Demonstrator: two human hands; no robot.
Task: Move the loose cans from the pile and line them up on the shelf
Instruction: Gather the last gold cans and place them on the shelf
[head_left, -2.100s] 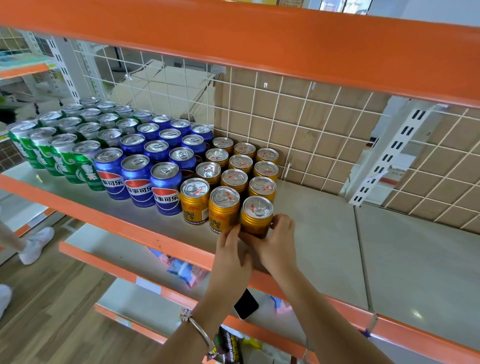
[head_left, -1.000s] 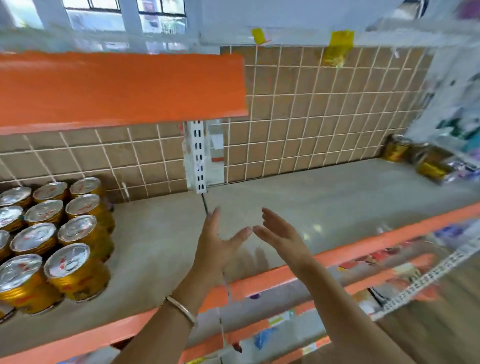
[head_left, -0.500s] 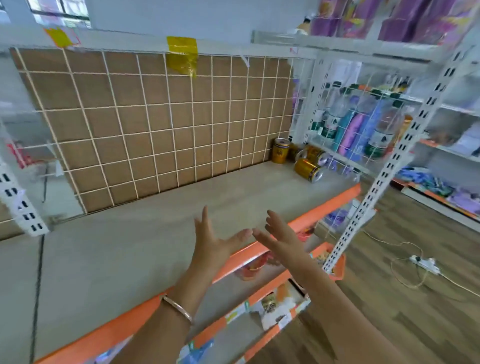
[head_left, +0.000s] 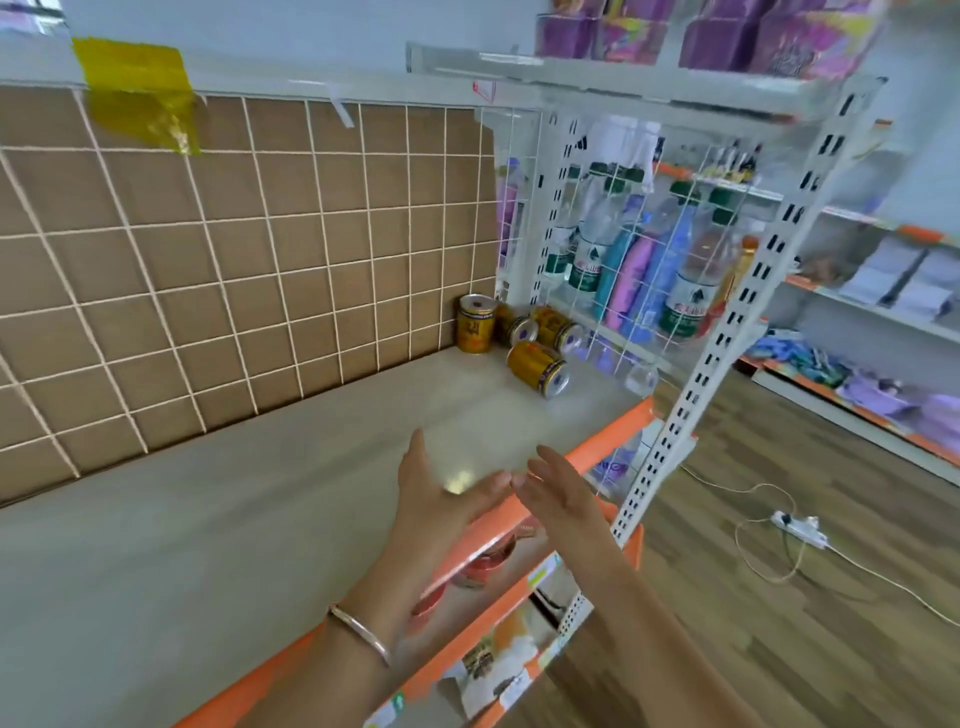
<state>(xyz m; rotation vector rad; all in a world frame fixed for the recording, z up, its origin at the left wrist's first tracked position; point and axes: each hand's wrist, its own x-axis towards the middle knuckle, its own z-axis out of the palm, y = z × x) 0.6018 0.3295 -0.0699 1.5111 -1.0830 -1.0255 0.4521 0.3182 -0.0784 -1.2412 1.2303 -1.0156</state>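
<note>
Several loose gold cans sit in the far right corner of the grey shelf. One gold can stands upright against the tiled back wall. Another gold can lies on its side nearest me, and two more lying cans rest behind it by the wire side panel. My left hand and my right hand hover side by side over the shelf's front edge, fingers straight, holding nothing, well short of the cans.
A white wire side panel closes the shelf's right end, with bottles behind it. An orange lip runs along the shelf front, over lower shelves of goods. A power strip and cable lie on the wooden floor at right.
My hands let go of the lined-up gold cans at left. The view swung right along the shelf, and both open hands travelled with it toward the loose cans in the corner.
</note>
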